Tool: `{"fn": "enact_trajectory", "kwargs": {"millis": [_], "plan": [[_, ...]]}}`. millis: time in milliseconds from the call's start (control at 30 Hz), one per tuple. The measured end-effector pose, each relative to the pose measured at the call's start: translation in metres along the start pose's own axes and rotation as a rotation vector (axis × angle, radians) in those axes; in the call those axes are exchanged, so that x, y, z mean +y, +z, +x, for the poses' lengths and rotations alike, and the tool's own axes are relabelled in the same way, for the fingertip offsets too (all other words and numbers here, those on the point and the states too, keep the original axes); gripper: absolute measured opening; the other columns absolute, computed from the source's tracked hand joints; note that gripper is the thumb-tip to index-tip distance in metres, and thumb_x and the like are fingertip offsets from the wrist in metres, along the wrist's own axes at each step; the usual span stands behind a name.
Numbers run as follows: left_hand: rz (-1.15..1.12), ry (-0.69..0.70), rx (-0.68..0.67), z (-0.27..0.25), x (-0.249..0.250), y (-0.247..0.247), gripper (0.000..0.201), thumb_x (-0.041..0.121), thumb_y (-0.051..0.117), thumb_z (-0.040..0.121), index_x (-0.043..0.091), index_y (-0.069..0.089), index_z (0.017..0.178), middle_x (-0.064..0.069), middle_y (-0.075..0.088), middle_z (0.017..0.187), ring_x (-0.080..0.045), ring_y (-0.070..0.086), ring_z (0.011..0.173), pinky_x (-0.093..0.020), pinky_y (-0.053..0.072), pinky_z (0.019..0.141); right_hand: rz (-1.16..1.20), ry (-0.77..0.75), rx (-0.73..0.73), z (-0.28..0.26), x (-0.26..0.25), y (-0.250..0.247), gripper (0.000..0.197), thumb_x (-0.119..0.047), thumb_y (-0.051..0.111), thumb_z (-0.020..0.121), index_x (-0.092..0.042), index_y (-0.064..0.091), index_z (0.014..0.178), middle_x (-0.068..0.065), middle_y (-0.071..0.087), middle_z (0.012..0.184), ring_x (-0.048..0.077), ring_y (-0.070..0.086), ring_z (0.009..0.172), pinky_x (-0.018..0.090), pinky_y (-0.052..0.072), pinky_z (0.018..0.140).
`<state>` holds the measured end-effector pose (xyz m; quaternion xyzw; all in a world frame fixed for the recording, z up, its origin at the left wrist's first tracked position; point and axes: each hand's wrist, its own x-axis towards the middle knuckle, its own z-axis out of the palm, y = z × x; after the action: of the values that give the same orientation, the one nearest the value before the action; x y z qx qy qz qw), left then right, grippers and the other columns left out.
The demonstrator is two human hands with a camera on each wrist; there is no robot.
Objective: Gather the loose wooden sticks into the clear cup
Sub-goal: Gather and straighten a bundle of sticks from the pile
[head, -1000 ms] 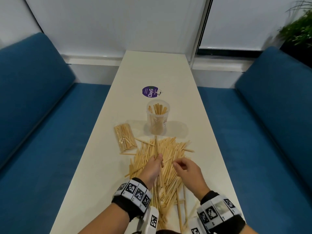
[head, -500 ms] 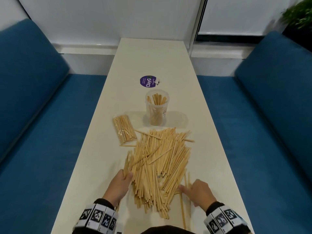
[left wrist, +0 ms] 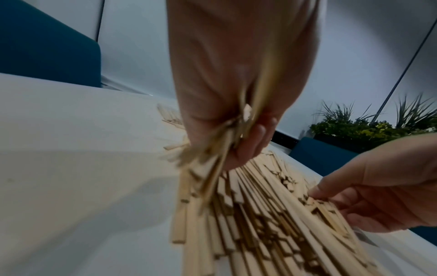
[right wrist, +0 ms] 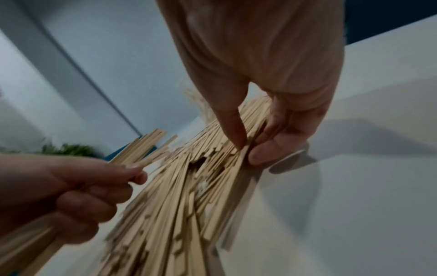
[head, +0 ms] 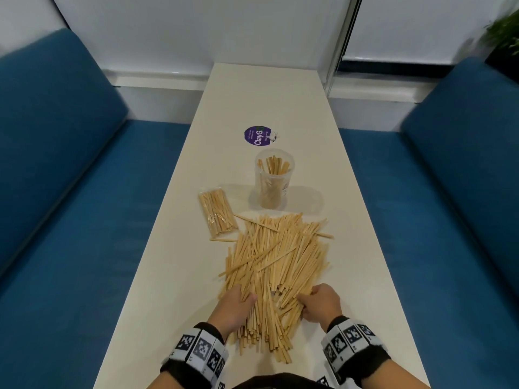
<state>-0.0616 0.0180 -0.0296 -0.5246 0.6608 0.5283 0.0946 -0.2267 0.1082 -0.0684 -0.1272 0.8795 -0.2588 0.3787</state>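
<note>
A big pile of loose wooden sticks (head: 280, 265) lies on the white table (head: 157, 276), fanned out toward the clear cup (head: 273, 189). The cup stands upright just beyond the pile and holds several sticks. My left hand (head: 244, 300) is at the pile's near left edge; in the left wrist view its fingers (left wrist: 250, 138) curl round a bundle of sticks (left wrist: 212, 168). My right hand (head: 304, 300) is at the near right edge, where its thumb and fingers (right wrist: 260, 155) pinch a few sticks (right wrist: 241, 160) at the pile's edge.
A sealed clear packet of sticks (head: 217, 213) lies left of the cup, and a purple round sticker (head: 258, 136) sits behind it. Blue benches (head: 70, 220) run along both long sides of the narrow table. A plant (head: 505, 29) stands at the far right.
Both hands came back from mid-pile to its near end, spread to the sides, then closed inward and took hold of sticks. The pile looks more bunched at the near end.
</note>
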Motion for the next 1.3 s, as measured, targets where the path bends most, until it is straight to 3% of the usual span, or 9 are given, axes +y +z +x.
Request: {"fn": "enact_trajectory", "kwargs": {"millis": [167, 300, 400, 633, 767, 867, 1033, 1200, 1300], "plan": [[-0.154, 0.045, -0.040, 0.004, 0.012, -0.001, 0.062, 0.038, 0.043, 0.096, 0.012, 0.020, 0.147, -0.008, 0.033, 0.150, -0.028, 0.038, 0.134, -0.038, 0.037, 0.109, 0.261, 0.124, -0.090, 0.004, 0.008, -0.021, 0.020, -0.001, 0.071, 0.075, -0.004, 0.052, 0.071, 0.017, 0.056, 0.058, 0.029, 0.061, 0.051, 0.039, 0.058, 0.058], [-0.215, 0.145, -0.076, 0.004, 0.032, -0.002, 0.005, 0.028, 0.046, 0.096, 0.025, 0.049, 0.097, -0.003, 0.058, 0.090, -0.010, 0.049, 0.070, -0.027, 0.042, 0.066, 0.394, 0.046, -0.106, -0.001, 0.009, -0.050, 0.016, 0.006, 0.068, 0.078, -0.001, 0.054, 0.081, 0.018, 0.057, 0.068, 0.025, 0.059, 0.053, 0.031, 0.056, 0.050], [-0.201, 0.197, -0.118, 0.009, 0.050, -0.001, 0.011, 0.028, 0.047, 0.095, 0.022, 0.046, 0.085, 0.006, 0.045, 0.075, -0.008, 0.040, 0.061, -0.023, 0.036, 0.059, 0.383, -0.065, -0.069, -0.008, 0.005, -0.070, 0.016, 0.004, 0.067, 0.080, 0.004, 0.056, 0.091, 0.019, 0.064, 0.075, 0.024, 0.064, 0.061, 0.031, 0.057, 0.056], [-0.190, 0.265, -0.186, 0.014, 0.093, 0.007, 0.047, 0.057, 0.050, 0.085, 0.021, 0.050, 0.115, -0.008, 0.060, 0.115, -0.035, 0.052, 0.118, -0.045, 0.043, 0.098, 0.182, -0.378, -0.028, -0.035, -0.035, -0.103, 0.012, -0.007, 0.067, 0.083, -0.012, 0.059, 0.090, 0.008, 0.068, 0.084, 0.019, 0.070, 0.069, 0.025, 0.059, 0.062], [-0.283, 0.359, -0.261, 0.008, 0.109, 0.012, 0.088, 0.078, 0.047, 0.061, 0.017, 0.045, 0.124, 0.002, 0.058, 0.088, -0.013, 0.054, 0.078, -0.029, 0.042, 0.073, 0.084, -0.475, -0.132, -0.046, -0.063, -0.108, 0.013, -0.007, 0.065, 0.083, -0.014, 0.059, 0.093, 0.010, 0.069, 0.087, 0.020, 0.071, 0.070, 0.027, 0.059, 0.064], [-0.417, 0.394, -0.271, 0.008, 0.112, 0.017, 0.089, 0.079, 0.058, 0.052, 0.022, 0.044, 0.119, 0.001, 0.063, 0.109, -0.015, 0.061, 0.098, -0.030, 0.051, 0.085, -0.025, -0.502, -0.189, -0.051, -0.079, -0.101, 0.026, 0.006, 0.057, 0.082, -0.007, 0.056, 0.104, 0.013, 0.066, 0.095, 0.020, 0.068, 0.073, 0.026, 0.059, 0.067], [-0.549, 0.311, -0.246, 0.005, 0.110, 0.017, 0.074, 0.057, 0.057, 0.079, 0.011, 0.039, 0.133, -0.001, 0.062, 0.104, -0.009, 0.058, 0.080, -0.020, 0.048, 0.073, -0.116, -0.572, -0.155, -0.054, -0.090, -0.085, 0.046, 0.008, 0.050, 0.082, -0.001, 0.047, 0.127, 0.013, 0.062, 0.115, 0.013, 0.063, 0.075, 0.017, 0.053, 0.065], [-0.696, 0.245, -0.244, 0.008, 0.104, 0.017, 0.060, 0.041, 0.050, 0.092, 0.003, 0.034, 0.137, -0.002, 0.065, 0.100, -0.010, 0.062, 0.085, -0.020, 0.051, 0.074, -0.063, -0.604, -0.098, -0.049, -0.085, -0.075, 0.061, 0.002, 0.055, 0.081, -0.012, 0.043, 0.139, 0.006, 0.068, 0.096, 0.009, 0.062, 0.079, 0.013, 0.049, 0.074], [-0.795, 0.217, -0.208, 0.009, 0.102, 0.016, 0.058, 0.034, 0.046, 0.096, -0.003, 0.032, 0.139, -0.002, 0.062, 0.080, -0.006, 0.056, 0.058, -0.018, 0.046, 0.052, -0.003, -0.647, -0.072, -0.049, -0.084, -0.067, 0.059, -0.007, 0.063, 0.081, -0.018, 0.047, 0.136, -0.007, 0.057, 0.070, -0.001, 0.055, 0.059, 0.007, 0.045, 0.065]]}}
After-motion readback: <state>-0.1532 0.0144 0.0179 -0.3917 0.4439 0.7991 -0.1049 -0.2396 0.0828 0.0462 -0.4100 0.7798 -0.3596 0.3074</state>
